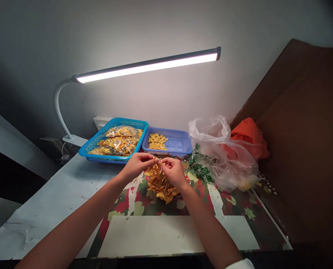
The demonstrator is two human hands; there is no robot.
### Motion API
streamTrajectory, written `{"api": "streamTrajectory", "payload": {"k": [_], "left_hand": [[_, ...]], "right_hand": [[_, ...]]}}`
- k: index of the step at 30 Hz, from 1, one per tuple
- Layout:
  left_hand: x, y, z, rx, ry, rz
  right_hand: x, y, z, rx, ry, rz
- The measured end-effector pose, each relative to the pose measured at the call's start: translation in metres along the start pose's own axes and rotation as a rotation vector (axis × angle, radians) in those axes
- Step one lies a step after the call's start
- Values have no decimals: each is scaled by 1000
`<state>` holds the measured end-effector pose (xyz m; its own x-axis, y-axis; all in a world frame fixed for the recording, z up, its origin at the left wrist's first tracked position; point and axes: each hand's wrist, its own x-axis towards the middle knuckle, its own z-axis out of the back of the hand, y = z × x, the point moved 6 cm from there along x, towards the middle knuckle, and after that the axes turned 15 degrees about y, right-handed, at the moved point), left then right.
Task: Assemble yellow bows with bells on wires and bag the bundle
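Note:
My left hand and my right hand meet at the middle of the table. Both pinch thin string-like loops at the top of a bunch of golden-yellow pieces. The bunch hangs or rests just below my fingertips, over a patterned red, green and cream sheet. Close behind my hands, a small purple-blue basket holds loose yellow pieces on its left side. My fingertips are too small to show exactly how the loops are held.
A blue basket with bagged yellow pieces stands at the back left. Clear plastic bags and an orange bag lie right. A lit lamp extends above. Brown cardboard rises at the right.

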<state>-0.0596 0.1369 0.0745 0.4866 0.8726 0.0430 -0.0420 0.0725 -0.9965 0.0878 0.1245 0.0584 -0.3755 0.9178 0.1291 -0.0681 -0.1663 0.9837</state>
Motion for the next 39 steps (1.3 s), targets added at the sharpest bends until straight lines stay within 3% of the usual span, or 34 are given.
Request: {"api": "streamTrajectory", "payload": {"k": [5, 8, 11, 13, 16, 21, 24, 27, 29, 33, 39], "left_hand": [[-5, -7, 4, 12, -30, -28], [-12, -14, 6, 24, -45, -37], [-29, -22, 13, 12, -140, -126], [-46, -26, 13, -8, -166, -225], [-73, -23, 3, -19, -71, -322], [-104, -2, -6, -102, -83, -315], [-100, 12, -4, -249, -222, -160], [-83, 23, -6, -407, -318, 0], [-65, 29, -12, -461, -302, 66], [-37, 37, -18, -466, -251, 61], [-28, 40, -23, -469, -109, 41]], "right_hand": [[-9, 5, 17, 309, -46, 70], [-15, 13, 23, 379, -30, 100], [-22, 29, 25, 495, -5, 207], [-30, 37, 20, 552, 28, 260], [-46, 35, 1, 567, 117, 241], [-64, 12, -34, 575, 224, 121], [-55, 8, -43, 589, 274, 92], [-37, 12, -46, 552, 329, 103], [-26, 14, -45, 476, 343, 132], [-14, 17, -38, 300, 292, 192], [-4, 34, -19, 193, 225, 231]]}}
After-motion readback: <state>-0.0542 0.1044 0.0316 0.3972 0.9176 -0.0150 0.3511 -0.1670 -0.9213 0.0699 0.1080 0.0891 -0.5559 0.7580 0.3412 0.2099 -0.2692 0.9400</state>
